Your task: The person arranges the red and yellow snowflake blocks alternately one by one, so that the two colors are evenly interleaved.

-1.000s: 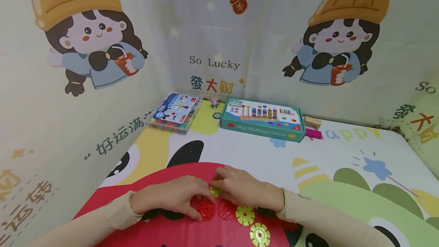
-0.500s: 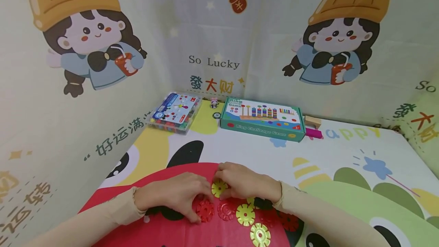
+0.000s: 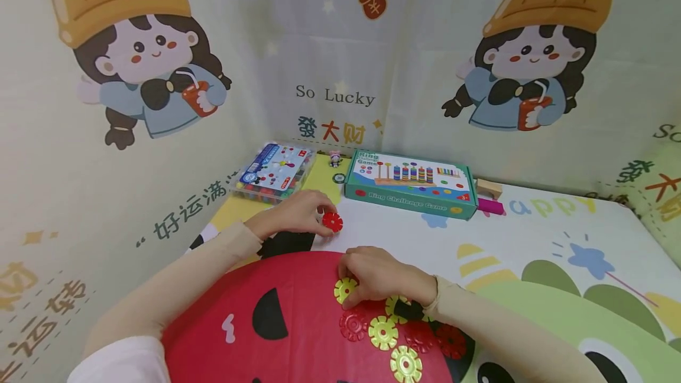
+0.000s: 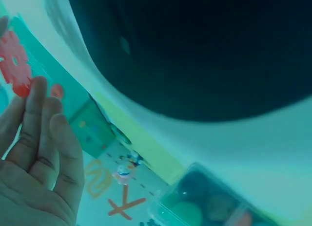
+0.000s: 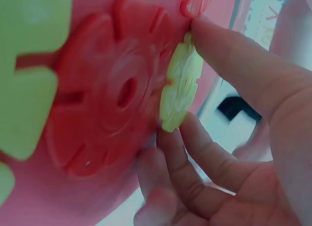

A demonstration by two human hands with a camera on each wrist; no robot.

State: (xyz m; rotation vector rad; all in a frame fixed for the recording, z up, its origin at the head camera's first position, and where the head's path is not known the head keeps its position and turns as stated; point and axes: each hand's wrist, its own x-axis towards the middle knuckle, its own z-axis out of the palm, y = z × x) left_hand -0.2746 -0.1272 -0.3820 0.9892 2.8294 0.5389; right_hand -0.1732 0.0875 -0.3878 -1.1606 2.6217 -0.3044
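Facing printed drapery point(image 3: 415, 93) across patterned cloth point(image 3: 372, 226), left fingers point(image 4: 34, 106) pinch a red disc point(image 3: 334, 223), right fingers point(image 5: 209, 149) a yellow disc point(image 3: 344, 288).

notched discs point(image 3: 383, 339) look glossy plastic; the backdrop point(image 3: 415, 87), matt cloth.

Pale fabric backdrop point(image 3: 409, 58), large printed cartoon figures point(image 3: 165, 93), dark and coloured lettering point(image 3: 330, 131), brightly patterned tabletop point(image 3: 393, 232), soft light
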